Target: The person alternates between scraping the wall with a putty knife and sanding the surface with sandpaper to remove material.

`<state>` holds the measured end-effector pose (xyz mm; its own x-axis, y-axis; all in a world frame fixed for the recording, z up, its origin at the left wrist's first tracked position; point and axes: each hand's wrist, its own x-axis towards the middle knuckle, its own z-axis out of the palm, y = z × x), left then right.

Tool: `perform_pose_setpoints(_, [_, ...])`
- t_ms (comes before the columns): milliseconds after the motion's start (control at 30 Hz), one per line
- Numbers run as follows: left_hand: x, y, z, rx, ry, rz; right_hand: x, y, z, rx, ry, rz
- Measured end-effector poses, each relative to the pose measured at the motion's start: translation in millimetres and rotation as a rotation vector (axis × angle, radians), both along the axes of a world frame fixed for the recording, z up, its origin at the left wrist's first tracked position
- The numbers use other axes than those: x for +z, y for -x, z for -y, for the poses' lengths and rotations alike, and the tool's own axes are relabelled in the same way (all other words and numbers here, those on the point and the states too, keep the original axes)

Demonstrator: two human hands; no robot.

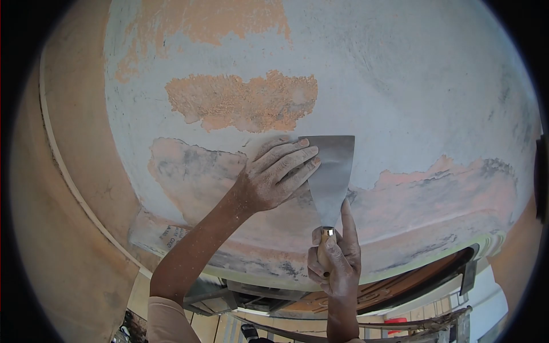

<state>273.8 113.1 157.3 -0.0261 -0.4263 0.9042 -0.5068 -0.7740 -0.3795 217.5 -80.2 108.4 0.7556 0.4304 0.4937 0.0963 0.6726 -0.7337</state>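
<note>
My right hand (345, 260) grips the handle of a broad putty knife (334, 168), its index finger stretched along the lower right side of the blade. The blade points up, its wide edge against the painted wall (377, 103). My left hand (270, 174) lies with fingers extended, the fingertips reaching the left side of the blade; whether they press on metal or wall is hard to tell. White dust coats both hands. Just above the left hand is a rough orange patch of bared wall (246, 102), where the pale blue paint is gone.
Another bared strip (440, 191) runs along the wall's lower right. Below it, a curved brown wooden panel (389, 288) sits under a ledge. A pale line of trim (60, 154) crosses the left side. Dark bars (412, 326) and a red object (396, 326) show far below.
</note>
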Motion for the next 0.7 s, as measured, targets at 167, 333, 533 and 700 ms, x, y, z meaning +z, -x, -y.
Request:
perform_pose_setpoints(167, [9, -1, -5, 0.067, 0.025, 0.052, 4, -8, -16, -0.045, -0.006, 0.019])
perform_pose_setpoints(333, [9, 0, -7, 0.097, 0.001, 0.078, 4, -8, -17, -0.027, -0.02, 0.037])
perform_pose_setpoints(533, [5, 0, -6, 0.111, 0.022, 0.075, 6, -4, -18, -0.052, -0.001, 0.005])
perform_pose_setpoints(700, [10, 2, -3, 0.175, 0.062, 0.091, 13, -3, -16, -0.074, 0.009, 0.021])
